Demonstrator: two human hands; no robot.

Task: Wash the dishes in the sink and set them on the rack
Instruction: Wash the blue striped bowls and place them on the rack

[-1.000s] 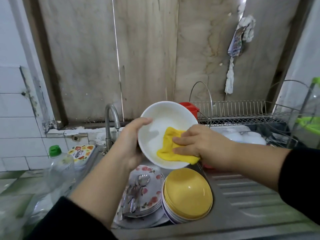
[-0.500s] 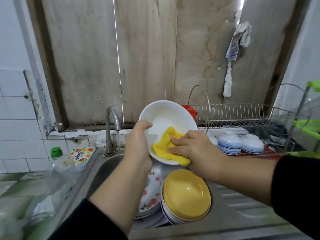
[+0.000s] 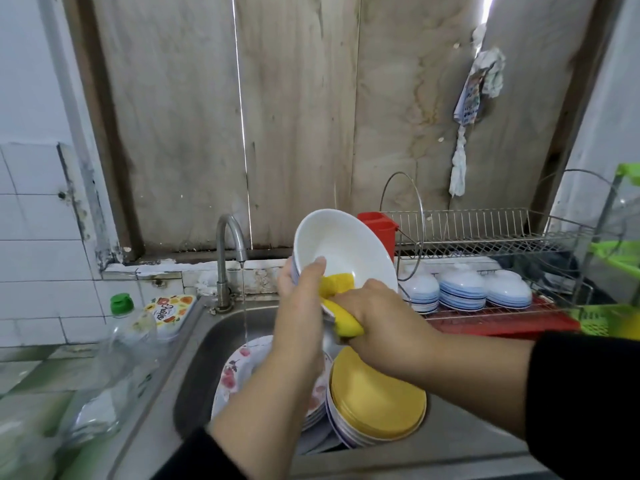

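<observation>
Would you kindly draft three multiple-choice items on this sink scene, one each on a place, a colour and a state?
1. Where do the yellow plates lie?
A. on the rack
B. in the sink
C. on the floor

2. What colour is the cloth in the right hand?
A. yellow
B. blue
C. black

3. What is the state of the tap?
A. removed
B. dry
C. running

Answers:
1 B, the stack sits in the basin.
2 A, it shows yellow against the white bowl that the left hand holds.
3 C, a thin stream falls from the spout.
</observation>
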